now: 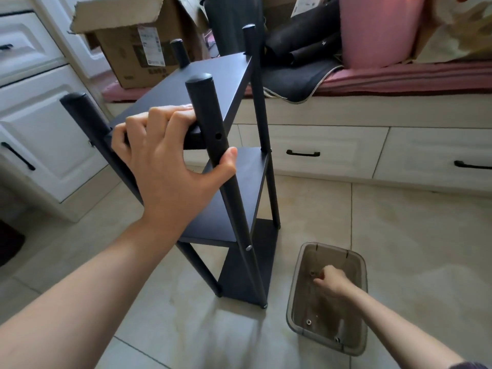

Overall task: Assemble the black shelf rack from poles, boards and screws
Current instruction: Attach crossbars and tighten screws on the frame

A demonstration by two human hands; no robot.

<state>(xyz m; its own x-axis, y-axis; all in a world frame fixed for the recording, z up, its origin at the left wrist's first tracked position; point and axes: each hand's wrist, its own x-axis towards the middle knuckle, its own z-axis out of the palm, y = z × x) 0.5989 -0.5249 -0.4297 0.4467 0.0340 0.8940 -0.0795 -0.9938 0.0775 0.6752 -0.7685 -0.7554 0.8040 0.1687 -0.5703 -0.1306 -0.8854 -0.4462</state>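
Observation:
The black shelf rack [229, 83] stands upright on the tiled floor, with three boards between four round poles. My left hand [165, 161] grips the front edge of the top board [210, 83], thumb against the near pole [210, 123], which shows an empty screw hole [218, 135]. A silver screw head [248, 247] sits lower on that pole. My right hand [330, 283] reaches into a clear grey plastic tray [298, 283] on the floor, fingers pinched over a small screw; whether it holds it is unclear. Two more small fittings [308, 321] lie in the tray.
White cabinets [40, 123] stand at the left. A low white drawer bench [332, 150] with a red cushion runs behind the rack, carrying a cardboard box [133, 41], dark fabric and a pink bin [378, 30]. Open tile floor lies to the right.

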